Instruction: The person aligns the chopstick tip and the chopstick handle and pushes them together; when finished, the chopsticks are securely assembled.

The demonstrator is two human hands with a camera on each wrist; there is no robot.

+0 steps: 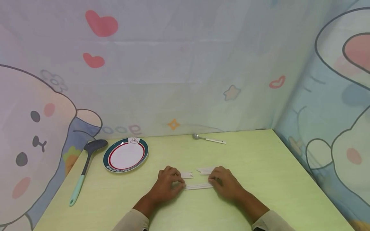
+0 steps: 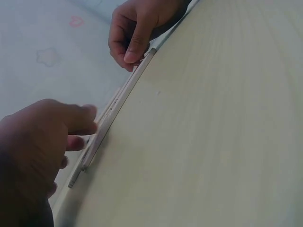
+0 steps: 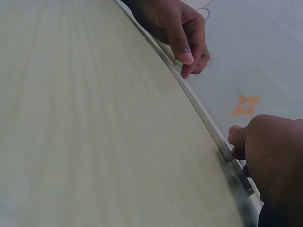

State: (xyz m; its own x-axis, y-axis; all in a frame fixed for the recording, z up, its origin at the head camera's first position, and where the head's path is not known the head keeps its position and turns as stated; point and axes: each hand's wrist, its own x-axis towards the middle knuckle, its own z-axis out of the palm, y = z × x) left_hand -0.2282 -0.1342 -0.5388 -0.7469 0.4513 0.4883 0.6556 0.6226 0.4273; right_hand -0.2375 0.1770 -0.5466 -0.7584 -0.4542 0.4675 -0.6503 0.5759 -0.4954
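Three sets of thin white sticks lie on the table in the head view. The nearest set [image 1: 198, 186] runs crosswise between both hands, its ends under the fingers. My left hand [image 1: 168, 184] pinches the left end with thumb and forefinger. At the right end, my right hand [image 1: 226, 183] has its curled fingers and thumb on the same sticks. Behind the left fingers a second set [image 1: 187, 175] pokes out; a third set [image 1: 206, 170] sits beside the right fingers, partly covered by them. Seen low from the left wrist, the sticks [image 2: 118, 101] lie close together along the tabletop.
A white plate [image 1: 127, 156] with a green and red rim stands at the back left. Left of it lies a dark ladle [image 1: 88, 160] with a mint handle. A small spoon [image 1: 209, 139] is near the back edge. Printed cloth [image 1: 185, 64] hangs behind the table.
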